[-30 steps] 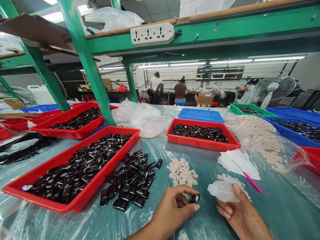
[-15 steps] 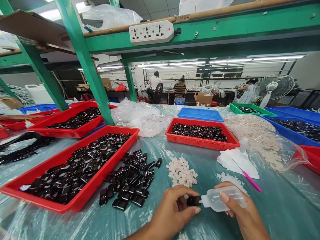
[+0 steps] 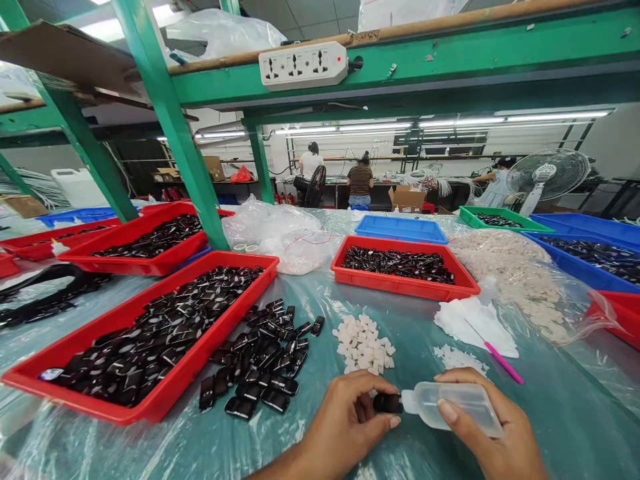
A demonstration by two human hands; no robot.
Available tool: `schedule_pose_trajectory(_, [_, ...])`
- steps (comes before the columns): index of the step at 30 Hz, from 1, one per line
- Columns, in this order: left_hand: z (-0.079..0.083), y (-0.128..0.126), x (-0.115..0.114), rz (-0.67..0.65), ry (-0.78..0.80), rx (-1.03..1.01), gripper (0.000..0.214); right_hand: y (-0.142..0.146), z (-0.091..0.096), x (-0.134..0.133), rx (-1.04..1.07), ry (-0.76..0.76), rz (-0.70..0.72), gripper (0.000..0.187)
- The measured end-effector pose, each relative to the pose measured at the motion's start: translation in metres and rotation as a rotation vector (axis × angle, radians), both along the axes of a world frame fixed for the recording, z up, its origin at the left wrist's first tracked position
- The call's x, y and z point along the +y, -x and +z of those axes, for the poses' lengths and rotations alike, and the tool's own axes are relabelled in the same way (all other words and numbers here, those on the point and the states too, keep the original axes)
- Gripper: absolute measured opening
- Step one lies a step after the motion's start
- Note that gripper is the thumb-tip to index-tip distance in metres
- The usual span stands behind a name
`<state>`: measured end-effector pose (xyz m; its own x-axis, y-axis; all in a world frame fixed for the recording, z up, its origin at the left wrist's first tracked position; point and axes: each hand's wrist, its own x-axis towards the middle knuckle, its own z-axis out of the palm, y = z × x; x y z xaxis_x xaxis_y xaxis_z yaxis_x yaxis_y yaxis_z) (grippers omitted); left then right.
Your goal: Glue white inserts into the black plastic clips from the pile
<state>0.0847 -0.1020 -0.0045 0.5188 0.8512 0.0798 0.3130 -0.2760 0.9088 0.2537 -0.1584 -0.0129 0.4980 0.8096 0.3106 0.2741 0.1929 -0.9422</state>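
Observation:
Between its thumb and fingers my left hand (image 3: 345, 420) pinches a small black plastic part (image 3: 387, 403). My right hand (image 3: 493, 427) is closed around a translucent squeeze bottle (image 3: 457, 405), tilted with its nozzle end at the black part's right end. Whether the tip touches the part or goes into it, I cannot tell. Just beyond my left hand lies a heap of small whitish pieces (image 3: 364, 341). A loose pile of black parts (image 3: 265, 360) spreads to its left. White flakes (image 3: 460, 360) lie past the bottle.
A long red tray (image 3: 145, 420) of black parts stands at left, another red tray (image 3: 405, 288) at centre back. To the right are a white cloth (image 3: 470, 320), a pink-handled pick (image 3: 505, 363) and a clear bag (image 3: 520, 280) of pale pieces. A green post (image 3: 173, 127) rises at left.
My right hand and the squeeze bottle have shifted slightly to the right, and the bottle has turned a little. My left hand holds the black part in the same place.

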Motion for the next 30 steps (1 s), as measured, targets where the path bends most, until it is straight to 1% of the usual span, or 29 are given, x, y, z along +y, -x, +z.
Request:
schedule_pose_trajectory(4, [-0.0005,-0.0006,0.0004,0.003,0.005,0.005,0.021,0.0010,0.0010,-0.0007,-0.002,-0.007,0.024,0.020])
schedule_pose_trajectory(9, [-0.0020,0.0003,0.0005,-0.001,0.013,0.015,0.020,0.0018,-0.0001,-0.0014,-0.015,-0.022,-0.016,0.017])
schedule_pose_trajectory(15, [-0.0026,0.0000,0.0004,-0.018,0.018,0.025,0.024,0.0013,-0.0010,-0.0026,-0.030,-0.034,0.025,0.015])
schedule_pose_trajectory(18, [-0.0040,0.0001,0.0006,-0.048,0.021,0.004,0.027,0.0010,-0.0026,-0.0027,-0.009,-0.029,0.038,0.016])
schedule_pose_trajectory(22, [-0.0039,0.0012,0.0008,-0.094,0.019,-0.027,0.026,0.0016,-0.0036,-0.0025,0.012,-0.023,0.040,0.017])
schedule_pose_trajectory(26, [-0.0009,0.0020,0.0012,-0.123,-0.007,0.004,0.028,0.0024,-0.0024,-0.0021,0.003,-0.051,0.034,0.018])
schedule_pose_trajectory(30, [0.0022,0.0030,0.0006,-0.144,-0.077,0.065,0.027,0.0016,-0.0038,-0.0016,-0.007,-0.040,0.038,0.020])
